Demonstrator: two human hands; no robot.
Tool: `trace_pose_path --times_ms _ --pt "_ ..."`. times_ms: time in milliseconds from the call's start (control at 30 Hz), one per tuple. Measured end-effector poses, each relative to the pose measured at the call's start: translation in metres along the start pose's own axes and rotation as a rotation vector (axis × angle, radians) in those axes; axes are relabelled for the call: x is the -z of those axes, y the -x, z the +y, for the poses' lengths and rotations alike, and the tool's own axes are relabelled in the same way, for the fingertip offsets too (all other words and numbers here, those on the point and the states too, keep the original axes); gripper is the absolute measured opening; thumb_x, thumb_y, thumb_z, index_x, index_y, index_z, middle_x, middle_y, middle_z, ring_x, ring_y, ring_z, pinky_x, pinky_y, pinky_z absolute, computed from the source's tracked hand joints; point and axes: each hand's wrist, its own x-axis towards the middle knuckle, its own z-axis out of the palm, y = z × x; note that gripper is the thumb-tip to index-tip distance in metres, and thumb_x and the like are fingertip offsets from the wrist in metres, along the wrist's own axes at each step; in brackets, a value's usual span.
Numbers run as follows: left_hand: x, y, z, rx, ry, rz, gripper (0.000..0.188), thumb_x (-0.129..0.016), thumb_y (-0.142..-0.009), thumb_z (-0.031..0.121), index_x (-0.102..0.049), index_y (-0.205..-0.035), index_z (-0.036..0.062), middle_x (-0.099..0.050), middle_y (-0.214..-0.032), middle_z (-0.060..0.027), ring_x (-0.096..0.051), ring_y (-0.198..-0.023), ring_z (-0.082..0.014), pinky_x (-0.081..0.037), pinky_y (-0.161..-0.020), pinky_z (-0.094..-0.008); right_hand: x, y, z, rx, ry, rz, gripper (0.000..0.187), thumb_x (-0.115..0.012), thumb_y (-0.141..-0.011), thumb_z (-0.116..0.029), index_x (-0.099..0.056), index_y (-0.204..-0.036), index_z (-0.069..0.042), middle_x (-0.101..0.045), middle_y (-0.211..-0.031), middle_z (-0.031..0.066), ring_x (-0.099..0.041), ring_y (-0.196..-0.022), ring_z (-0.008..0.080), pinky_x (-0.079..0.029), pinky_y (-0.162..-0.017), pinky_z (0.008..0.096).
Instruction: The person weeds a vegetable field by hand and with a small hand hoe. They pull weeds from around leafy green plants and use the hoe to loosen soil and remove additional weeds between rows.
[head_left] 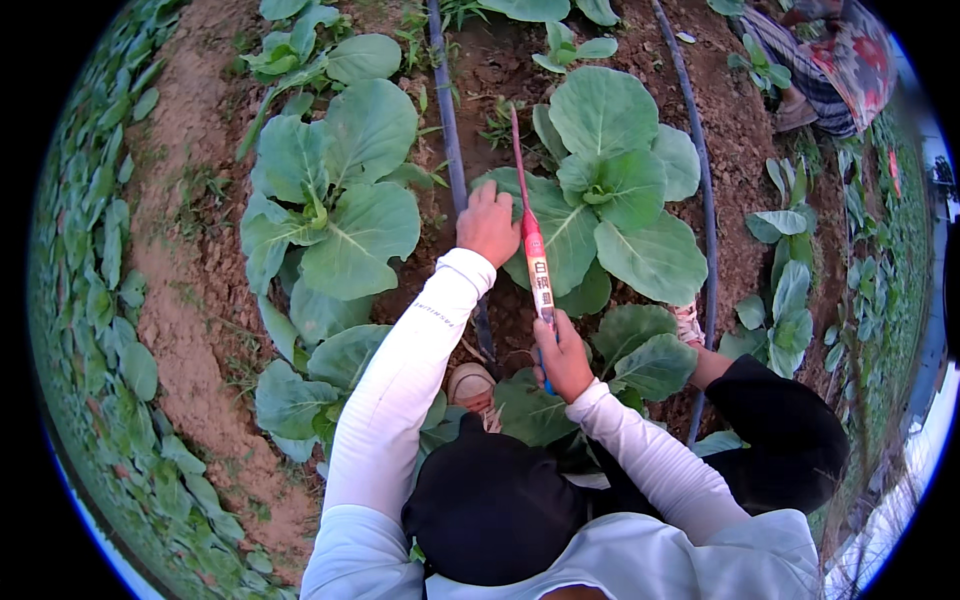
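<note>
My right hand [563,355] is closed around the lower end of a long, slim red hand tool [531,225] with a printed sleeve and a blue grip end. Its thin tip points away from me, and its shaft crosses a leaf of the right-hand cabbage plant [630,185]. At that plant's left leaf edge, low beside a dark drip pipe [447,100], is my left hand [489,225]. Its fingers are bent and partly hidden, so what they grip cannot be made out. Another broad-leaved cabbage plant [360,235] grows to the left of the pipe.
A second drip pipe [703,180] runs along the right of the row. Smaller cabbage plants [650,365] grow close to my knees and feet. Brown bare soil [190,300] lies at left. Another person in patterned clothing [850,65] is at the far right.
</note>
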Motion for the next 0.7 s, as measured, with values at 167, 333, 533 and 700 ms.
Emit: trace_pose_path --times_ms 167,333,533,700 --pt "0.003 0.006 0.015 0.123 0.112 -0.201 0.028 -0.059 -0.075 0.023 -0.045 -0.088 0.0028 -0.056 -0.082 -0.019 -0.056 -0.078 -0.0368 -0.046 -0.064 -0.0454 0.012 0.022 0.012 0.065 -0.029 0.011 0.01 -0.046 -0.089 -0.017 -0.044 -0.091 -0.007 -0.042 -0.053 -0.0005 -0.038 -0.036 0.0073 -0.031 -0.033 0.0218" --pt "0.0 0.02 0.016 0.185 0.178 -0.218 0.021 -0.054 -0.078 0.019 -0.046 -0.089 0.003 -0.057 -0.083 -0.0202 -0.057 -0.072 -0.0401 -0.046 -0.062 -0.0479 -0.002 -0.009 -0.018 0.141 -0.051 0.013 0.012 -0.048 -0.088 -0.017 -0.045 -0.086 -0.006 -0.043 -0.052 -0.0001 -0.038 -0.034 0.0073 -0.03 -0.031 0.0216" --pt "-0.011 0.019 0.015 0.328 0.425 -0.099 0.019 -0.054 -0.077 0.013 -0.051 -0.091 0.0017 -0.059 -0.078 -0.0213 -0.056 -0.076 -0.0399 -0.044 -0.065 -0.0472 -0.013 -0.139 -0.074 0.507 0.058 0.068 0.019 -0.047 -0.089 -0.025 -0.046 -0.083 -0.007 -0.045 -0.054 0.0019 -0.039 -0.034 0.0103 -0.03 -0.03 0.0262" --pt "-0.015 0.033 0.011 0.349 0.41 -0.064 0.025 -0.059 -0.074 0.016 -0.056 -0.095 0.0023 -0.06 -0.08 -0.022 -0.057 -0.078 -0.0389 -0.045 -0.067 -0.0448 -0.063 -0.18 -0.126 0.294 -0.123 0.026 0.023 -0.046 -0.088 -0.029 -0.04 -0.081 -0.008 -0.043 -0.052 0.0032 -0.042 -0.033 0.0131 -0.034 -0.029 0.0286"
